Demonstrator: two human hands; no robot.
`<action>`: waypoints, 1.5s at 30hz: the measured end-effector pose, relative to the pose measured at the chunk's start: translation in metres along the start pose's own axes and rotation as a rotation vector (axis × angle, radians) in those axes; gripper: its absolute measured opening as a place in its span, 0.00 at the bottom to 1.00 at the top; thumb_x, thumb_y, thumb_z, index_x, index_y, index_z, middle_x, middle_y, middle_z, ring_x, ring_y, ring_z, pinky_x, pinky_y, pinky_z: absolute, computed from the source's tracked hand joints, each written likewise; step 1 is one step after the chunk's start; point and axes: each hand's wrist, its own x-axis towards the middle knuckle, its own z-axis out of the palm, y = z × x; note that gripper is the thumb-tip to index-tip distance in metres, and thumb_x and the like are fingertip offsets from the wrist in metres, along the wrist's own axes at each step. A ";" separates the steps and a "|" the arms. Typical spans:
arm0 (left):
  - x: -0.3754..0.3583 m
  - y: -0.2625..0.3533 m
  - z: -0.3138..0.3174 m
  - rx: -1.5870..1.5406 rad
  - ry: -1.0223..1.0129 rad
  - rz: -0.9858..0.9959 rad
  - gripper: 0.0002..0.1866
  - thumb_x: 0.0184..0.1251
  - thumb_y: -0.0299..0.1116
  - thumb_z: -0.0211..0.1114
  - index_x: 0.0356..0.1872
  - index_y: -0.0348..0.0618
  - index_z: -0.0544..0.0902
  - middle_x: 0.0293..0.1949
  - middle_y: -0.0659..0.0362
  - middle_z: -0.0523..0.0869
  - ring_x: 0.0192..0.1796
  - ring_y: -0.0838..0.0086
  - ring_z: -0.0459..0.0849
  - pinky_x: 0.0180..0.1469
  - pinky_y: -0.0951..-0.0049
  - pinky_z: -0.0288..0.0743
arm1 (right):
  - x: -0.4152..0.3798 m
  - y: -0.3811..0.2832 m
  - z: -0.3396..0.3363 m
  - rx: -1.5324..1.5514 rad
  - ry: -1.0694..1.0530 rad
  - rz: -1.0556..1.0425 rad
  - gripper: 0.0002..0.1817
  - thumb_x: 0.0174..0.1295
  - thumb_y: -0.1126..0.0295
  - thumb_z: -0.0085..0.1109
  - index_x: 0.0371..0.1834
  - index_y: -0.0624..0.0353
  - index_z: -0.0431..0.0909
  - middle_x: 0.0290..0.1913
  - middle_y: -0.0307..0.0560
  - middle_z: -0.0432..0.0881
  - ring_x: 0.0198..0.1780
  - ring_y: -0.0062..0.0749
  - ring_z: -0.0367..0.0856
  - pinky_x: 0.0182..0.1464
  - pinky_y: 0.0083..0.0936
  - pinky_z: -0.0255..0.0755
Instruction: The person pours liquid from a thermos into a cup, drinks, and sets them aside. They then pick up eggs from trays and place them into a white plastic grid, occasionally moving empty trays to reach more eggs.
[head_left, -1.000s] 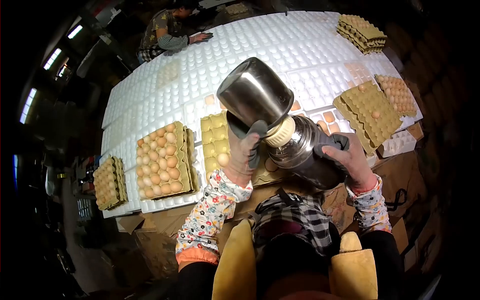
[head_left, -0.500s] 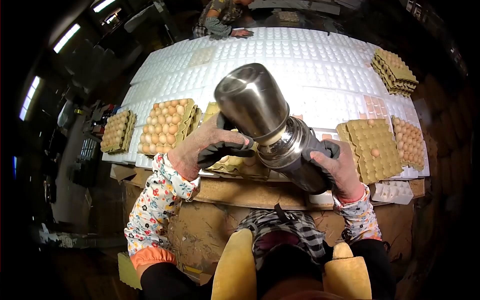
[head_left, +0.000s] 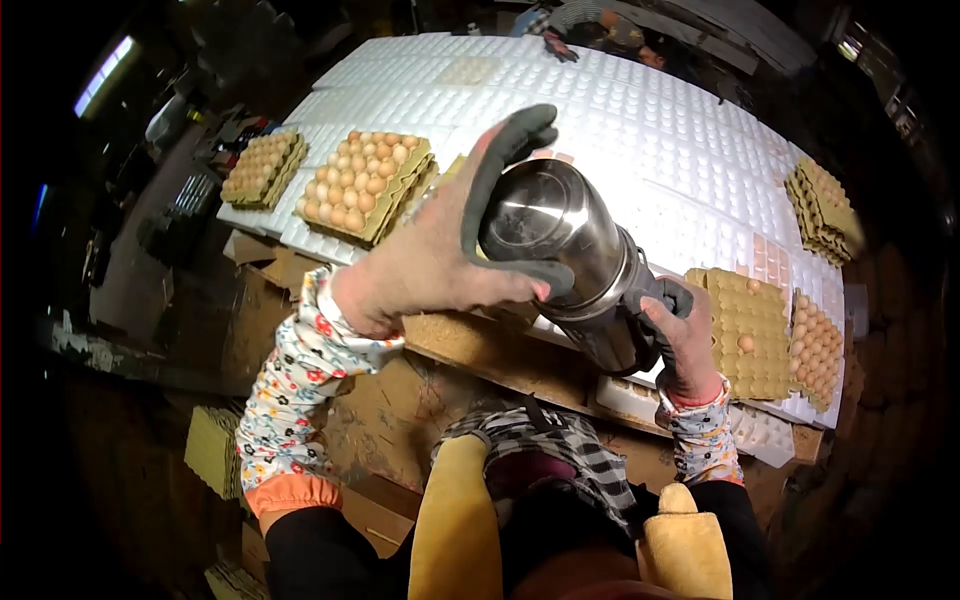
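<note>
A steel thermos (head_left: 617,335) with a dark body slants up and left above the table's near edge, in the middle of the view. Its shiny steel cup lid (head_left: 540,215) sits upside down over the flask's neck. My right hand (head_left: 680,325), in a pink and dark grey glove, grips the body near its lower end. Around the cup lid my left hand (head_left: 455,235), gloved alike, is spread wide: its fingers reach past the top of the lid, and its thumb lies along the lower side.
White egg trays (head_left: 590,100) cover the table. Stacked trays of brown eggs (head_left: 360,185) stand at left, with another egg stack (head_left: 262,168) beyond. At right are a pulp tray (head_left: 745,330) with two eggs and more eggs (head_left: 815,350). Across the table is another person's gloved hand (head_left: 560,45).
The cup lid, tilted over the flask's mouth before, now sits down on the neck. My left hand has opened and shifted up around it. The view has turned.
</note>
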 end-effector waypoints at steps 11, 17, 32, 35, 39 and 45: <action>-0.193 0.118 -0.083 0.699 -0.009 -0.348 0.54 0.37 0.37 0.83 0.71 0.46 0.63 0.63 0.49 0.70 0.68 0.51 0.66 0.69 0.51 0.66 | -0.025 -0.038 0.164 0.095 -0.877 0.257 0.23 0.45 0.65 0.79 0.39 0.67 0.81 0.33 0.37 0.82 0.34 0.17 0.75 0.39 0.18 0.70; -0.353 0.105 -0.141 0.292 0.339 -1.292 0.58 0.49 0.57 0.76 0.75 0.39 0.52 0.61 0.38 0.64 0.64 0.47 0.72 0.63 0.51 0.73 | -0.061 -0.016 0.346 -0.232 -1.394 0.161 0.24 0.48 0.69 0.74 0.48 0.70 0.78 0.36 0.42 0.83 0.37 0.19 0.76 0.44 0.21 0.73; -0.698 -0.117 -0.106 0.538 0.171 -0.992 0.28 0.62 0.48 0.59 0.66 0.72 0.72 0.69 0.47 0.66 0.70 0.41 0.62 0.72 0.38 0.50 | -0.177 0.347 0.616 -0.866 -1.543 0.242 0.21 0.50 0.71 0.68 0.49 0.64 0.81 0.40 0.59 0.85 0.42 0.45 0.85 0.46 0.38 0.79; -0.748 -0.208 -0.109 0.612 0.068 -0.931 0.30 0.59 0.49 0.62 0.66 0.65 0.72 0.71 0.48 0.64 0.74 0.49 0.59 0.74 0.37 0.44 | -0.174 0.413 0.651 -0.836 -1.498 0.569 0.23 0.57 0.71 0.64 0.56 0.65 0.77 0.50 0.63 0.81 0.51 0.47 0.83 0.53 0.38 0.79; -0.775 -0.308 -0.115 0.634 0.277 -0.842 0.31 0.57 0.49 0.67 0.63 0.53 0.74 0.70 0.46 0.66 0.73 0.53 0.63 0.76 0.37 0.43 | -0.163 0.517 0.697 -0.336 -1.124 1.198 0.20 0.64 0.74 0.56 0.59 0.69 0.73 0.53 0.62 0.80 0.52 0.50 0.83 0.57 0.40 0.80; -0.794 -0.337 -0.029 0.355 0.893 -1.523 0.40 0.53 0.50 0.71 0.64 0.39 0.70 0.63 0.38 0.70 0.65 0.41 0.67 0.70 0.37 0.52 | -0.151 0.660 0.720 0.021 -0.794 1.271 0.19 0.66 0.76 0.54 0.60 0.70 0.72 0.51 0.60 0.83 0.48 0.47 0.85 0.60 0.38 0.80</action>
